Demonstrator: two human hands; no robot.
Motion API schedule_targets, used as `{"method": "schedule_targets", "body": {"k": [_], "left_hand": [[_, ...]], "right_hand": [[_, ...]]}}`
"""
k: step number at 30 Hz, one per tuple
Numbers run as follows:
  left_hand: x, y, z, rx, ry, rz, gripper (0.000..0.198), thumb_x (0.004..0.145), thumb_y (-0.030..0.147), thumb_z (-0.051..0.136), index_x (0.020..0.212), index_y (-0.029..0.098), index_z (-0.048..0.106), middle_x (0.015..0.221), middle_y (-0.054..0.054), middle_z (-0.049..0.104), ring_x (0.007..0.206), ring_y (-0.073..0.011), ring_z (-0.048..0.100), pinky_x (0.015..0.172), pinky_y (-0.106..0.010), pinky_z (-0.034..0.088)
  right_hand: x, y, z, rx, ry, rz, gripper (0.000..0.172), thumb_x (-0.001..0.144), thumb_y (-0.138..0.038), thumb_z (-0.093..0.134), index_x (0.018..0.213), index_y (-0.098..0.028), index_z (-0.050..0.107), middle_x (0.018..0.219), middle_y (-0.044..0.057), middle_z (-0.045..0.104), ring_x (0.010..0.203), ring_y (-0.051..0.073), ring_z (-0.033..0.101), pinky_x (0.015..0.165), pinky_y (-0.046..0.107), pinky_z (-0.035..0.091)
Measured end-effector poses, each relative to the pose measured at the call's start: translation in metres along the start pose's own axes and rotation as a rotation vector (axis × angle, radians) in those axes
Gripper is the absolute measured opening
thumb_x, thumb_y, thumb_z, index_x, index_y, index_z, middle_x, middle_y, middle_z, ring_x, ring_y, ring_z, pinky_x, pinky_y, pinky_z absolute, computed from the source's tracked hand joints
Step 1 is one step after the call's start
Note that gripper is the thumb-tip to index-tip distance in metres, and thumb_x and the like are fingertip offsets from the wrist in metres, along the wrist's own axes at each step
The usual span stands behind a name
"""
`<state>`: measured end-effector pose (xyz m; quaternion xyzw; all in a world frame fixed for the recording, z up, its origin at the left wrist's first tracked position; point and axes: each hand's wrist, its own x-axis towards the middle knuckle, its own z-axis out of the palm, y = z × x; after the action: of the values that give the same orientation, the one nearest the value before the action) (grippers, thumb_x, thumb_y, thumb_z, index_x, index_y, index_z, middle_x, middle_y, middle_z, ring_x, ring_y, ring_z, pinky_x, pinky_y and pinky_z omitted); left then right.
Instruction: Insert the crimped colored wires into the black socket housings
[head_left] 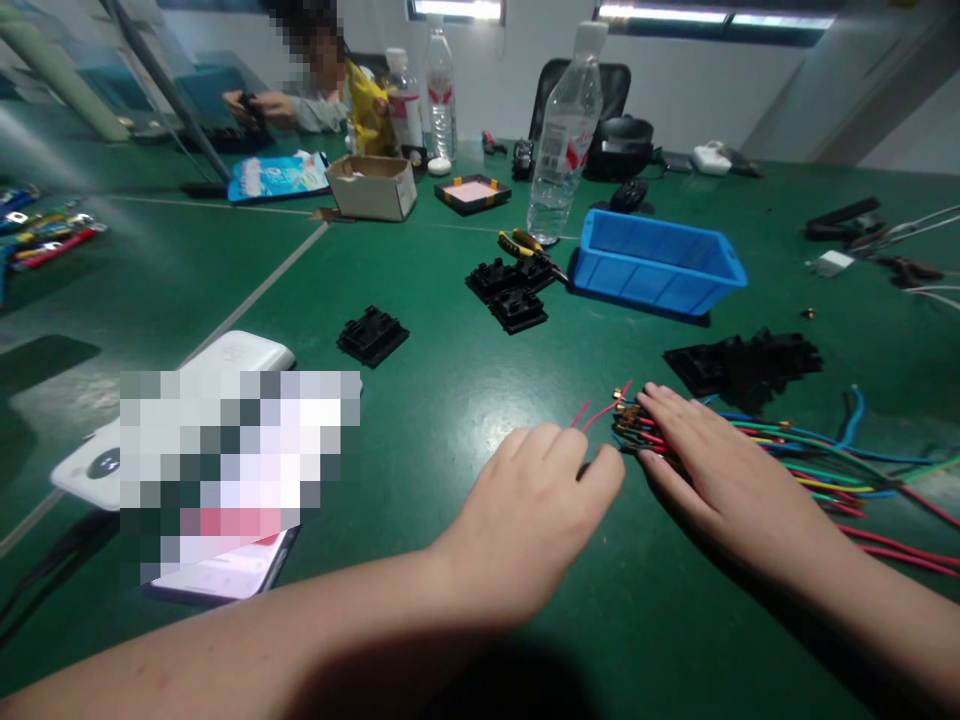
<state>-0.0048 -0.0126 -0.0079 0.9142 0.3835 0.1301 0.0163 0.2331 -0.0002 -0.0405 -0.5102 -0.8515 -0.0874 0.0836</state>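
Note:
My left hand (544, 500) is curled just left of the wire bundle, fingertips hidden from me. Thin red wire (604, 410) comes out from behind its knuckles, and the hand appears closed on it. My right hand (697, 450) lies flat across a bundle of coloured wires (825, 480), fingers stretched out and thumb apart. Brass-coloured terminals (626, 420) on the wire ends stick out past its fingertips. Red, green, blue and yellow wires trail off to the right. Beyond the right hand lie black plastic parts (742, 365) in a cluster.
A blue bin (660, 265) stands behind the hands, beside yellow-handled pliers (521, 243) and more black plastic parts (517, 305). A tall bottle (566, 140) rises behind. On the left are a white power bank (247, 350) and a phone (217, 580). Another person (322, 105) sits across the table.

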Motion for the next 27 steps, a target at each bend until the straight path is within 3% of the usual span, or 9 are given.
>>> {"method": "schedule_targets", "body": {"k": [3, 6, 9, 12, 21, 27], "left_hand": [[0.000, 0.000, 0.000, 0.050, 0.012, -0.094, 0.040, 0.089, 0.039, 0.059, 0.121, 0.017, 0.048, 0.097, -0.006, 0.059, 0.087, -0.0257, 0.055, 0.068, -0.039, 0.047], [0.000, 0.000, 0.002, 0.047, -0.042, -0.127, 0.028, 0.092, 0.038, 0.053, 0.110, 0.017, 0.051, 0.086, -0.005, 0.060, 0.080, -0.0252, 0.058, 0.065, -0.039, 0.049], [0.001, -0.001, 0.002, 0.035, -0.113, -0.094, 0.008, 0.093, 0.023, 0.048, 0.100, 0.019, 0.050, 0.080, -0.004, 0.060, 0.073, -0.0233, 0.060, 0.061, -0.036, 0.050], [0.002, -0.002, 0.001, 0.035, -0.155, -0.072, 0.012, 0.090, 0.011, 0.046, 0.099, 0.019, 0.049, 0.079, -0.004, 0.060, 0.071, -0.0225, 0.061, 0.060, -0.034, 0.052], [0.004, -0.003, -0.007, 0.055, -0.225, -0.096, 0.013, 0.093, 0.010, 0.041, 0.100, 0.018, 0.047, 0.083, -0.005, 0.060, 0.074, -0.0222, 0.063, 0.064, -0.036, 0.058], [0.003, -0.004, -0.008, 0.046, -0.206, -0.119, 0.018, 0.094, 0.008, 0.037, 0.106, 0.018, 0.046, 0.084, -0.005, 0.059, 0.071, -0.0234, 0.065, 0.061, -0.037, 0.058]], "right_hand": [[0.000, 0.000, -0.001, 0.007, 0.007, -0.004, 0.058, 0.098, -0.043, 0.032, 0.140, -0.005, 0.045, 0.144, 0.020, 0.048, 0.133, 0.029, 0.047, 0.110, 0.049, 0.040], [0.000, 0.000, -0.001, 0.012, -0.004, 0.002, 0.057, 0.098, -0.042, 0.033, 0.140, -0.005, 0.045, 0.145, 0.020, 0.047, 0.134, 0.029, 0.046, 0.111, 0.049, 0.039], [0.001, -0.001, -0.001, 0.003, -0.006, 0.010, 0.058, 0.099, -0.043, 0.032, 0.140, -0.005, 0.045, 0.145, 0.019, 0.048, 0.134, 0.028, 0.047, 0.111, 0.049, 0.040], [0.001, -0.001, -0.001, -0.006, -0.007, 0.013, 0.058, 0.099, -0.043, 0.031, 0.140, -0.005, 0.045, 0.145, 0.019, 0.048, 0.134, 0.028, 0.047, 0.111, 0.049, 0.040], [0.001, 0.000, -0.003, -0.010, 0.014, -0.038, 0.055, 0.099, -0.041, 0.033, 0.138, -0.004, 0.047, 0.143, 0.021, 0.050, 0.131, 0.030, 0.050, 0.107, 0.052, 0.044], [-0.003, -0.014, -0.009, -0.010, 0.018, -0.105, 0.053, 0.099, -0.039, 0.034, 0.138, -0.006, 0.046, 0.142, 0.019, 0.051, 0.131, 0.029, 0.051, 0.105, 0.052, 0.047]]}}
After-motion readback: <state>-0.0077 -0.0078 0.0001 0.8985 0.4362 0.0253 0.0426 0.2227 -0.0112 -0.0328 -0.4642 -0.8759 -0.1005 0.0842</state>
